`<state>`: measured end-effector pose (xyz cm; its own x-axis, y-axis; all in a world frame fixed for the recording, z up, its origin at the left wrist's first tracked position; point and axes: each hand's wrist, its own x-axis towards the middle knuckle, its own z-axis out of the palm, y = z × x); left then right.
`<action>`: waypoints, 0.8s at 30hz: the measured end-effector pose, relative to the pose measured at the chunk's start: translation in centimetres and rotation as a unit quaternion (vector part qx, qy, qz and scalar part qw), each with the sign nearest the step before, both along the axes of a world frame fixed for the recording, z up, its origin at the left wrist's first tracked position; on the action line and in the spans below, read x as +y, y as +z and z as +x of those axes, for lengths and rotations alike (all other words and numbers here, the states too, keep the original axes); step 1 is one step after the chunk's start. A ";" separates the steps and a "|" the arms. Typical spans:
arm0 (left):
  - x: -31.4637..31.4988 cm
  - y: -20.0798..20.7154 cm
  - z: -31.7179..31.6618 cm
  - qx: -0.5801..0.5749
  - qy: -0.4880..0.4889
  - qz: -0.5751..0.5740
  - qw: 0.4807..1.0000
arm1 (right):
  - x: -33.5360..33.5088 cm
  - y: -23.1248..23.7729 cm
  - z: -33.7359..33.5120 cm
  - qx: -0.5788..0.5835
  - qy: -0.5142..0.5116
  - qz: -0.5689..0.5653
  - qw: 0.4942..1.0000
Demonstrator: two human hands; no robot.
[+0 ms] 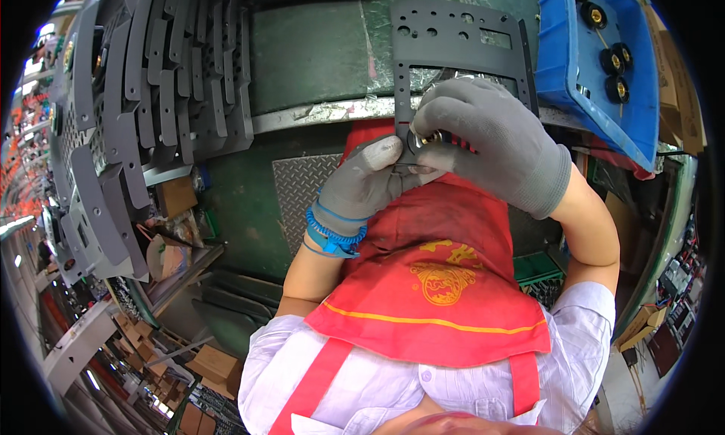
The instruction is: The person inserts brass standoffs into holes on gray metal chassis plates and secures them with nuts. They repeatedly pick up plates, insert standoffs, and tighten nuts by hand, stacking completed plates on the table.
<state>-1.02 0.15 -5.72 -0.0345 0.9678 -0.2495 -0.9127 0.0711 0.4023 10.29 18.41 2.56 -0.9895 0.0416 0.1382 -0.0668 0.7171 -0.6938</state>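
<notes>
Both gloved hands meet at the near edge of the dark metal plate (453,38). The right hand (491,140) pinches a small round part (420,139); the left hand (370,182) curls shut under it

Factory assembly station: stacked grey metal plates (136,95), green workbench (317,57), blue parts bin (574,65) holding small wheels (612,61).
</notes>
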 end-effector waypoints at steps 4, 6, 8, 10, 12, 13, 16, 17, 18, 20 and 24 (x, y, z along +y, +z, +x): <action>0.0 -0.7 -0.1 -0.018 -0.012 0.027 0.999 | 0.0 0.3 0.1 0.015 0.047 -0.023 0.998; 0.1 0.1 0.0 -0.006 0.003 -0.005 1.000 | 0.3 0.1 0.2 0.020 0.050 -0.037 0.998; 0.4 0.9 0.3 0.006 0.021 -0.039 0.999 | 0.5 -0.3 0.4 0.024 0.034 -0.047 0.998; 0.6 1.3 0.7 0.021 0.044 -0.079 0.996 | 0.5 1.5 0.8 -0.018 -0.051 -0.103 0.993; 0.3 1.0 0.4 0.015 0.026 -0.064 0.998 | 0.4 2.0 0.8 -0.007 -0.086 -0.127 0.988; 0.2 0.9 0.4 0.011 0.015 -0.056 0.998 | 0.3 1.7 0.8 0.024 -0.080 -0.122 0.989; 0.1 1.0 0.5 -0.009 0.020 -0.007 1.000 | 0.3 0.5 0.2 0.081 -0.018 -0.052 0.995; 0.0 1.0 0.4 -0.008 0.024 -0.011 1.000 | 0.0 0.4 0.2 0.071 -0.027 -0.032 0.997; -0.1 1.0 0.4 -0.008 0.028 -0.016 0.999 | -0.4 0.4 0.1 0.061 -0.036 -0.012 0.997; -0.2 0.8 0.2 0.001 0.029 -0.016 0.999 | -0.3 0.4 0.1 0.038 -0.055 0.032 0.997; -0.1 -0.1 -0.3 0.019 0.007 0.008 1.000 | -0.1 -0.3 0.1 0.011 0.019 0.008 1.000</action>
